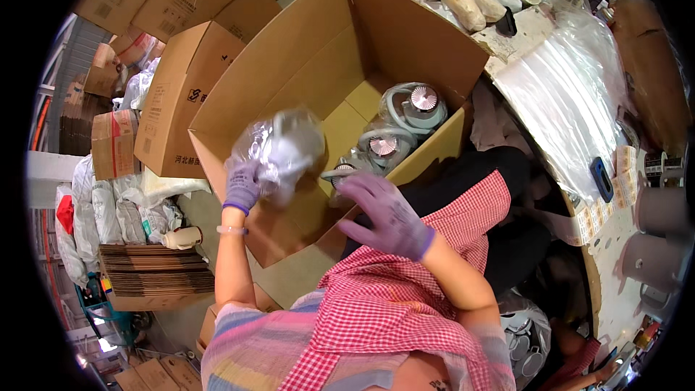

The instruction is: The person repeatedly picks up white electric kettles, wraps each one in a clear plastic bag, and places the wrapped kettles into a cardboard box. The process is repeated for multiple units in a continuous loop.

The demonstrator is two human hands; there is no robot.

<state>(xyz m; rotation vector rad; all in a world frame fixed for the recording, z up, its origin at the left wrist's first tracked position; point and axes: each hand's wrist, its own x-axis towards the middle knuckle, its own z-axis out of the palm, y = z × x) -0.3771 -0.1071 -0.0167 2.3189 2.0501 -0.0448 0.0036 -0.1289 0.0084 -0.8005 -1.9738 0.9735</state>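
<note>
Holding a plastic-wrapped pale item (286,141) over the big open carton (289,72), the person's left grip (243,184) is clasping it by the lower L side, gloved fingers curling into the wrap. From where I'm standing, the item is sitting up & to the R of that grip, above the carton's L half; I'm not making out its long axis, since blur's hiding it. The left grip is obviously the nearer one. The right grip (391,213) is hanging w/ fingers spread, grasping nothing I can see, over the carton's near R wall; can't tell if its fingertips are touching the nearest wrapped pc.

Inside the carton, at least 3 wrapped pcs are lying in a row along the R wall, each showing a fluted, pinkish disc: far pc (422,101), middle pc (385,146) & near pc (345,168), the last partly hiding behind the right grip. Pale item is staying clear of the row, w/ yellowish carton floor (339,127) showing btwn.

Other containers: a clear bag (525,333) by the person's R side is holding grey parts. The worktop (608,268), also R, is carrying stacked clear sleeves (557,94) etc.
</note>
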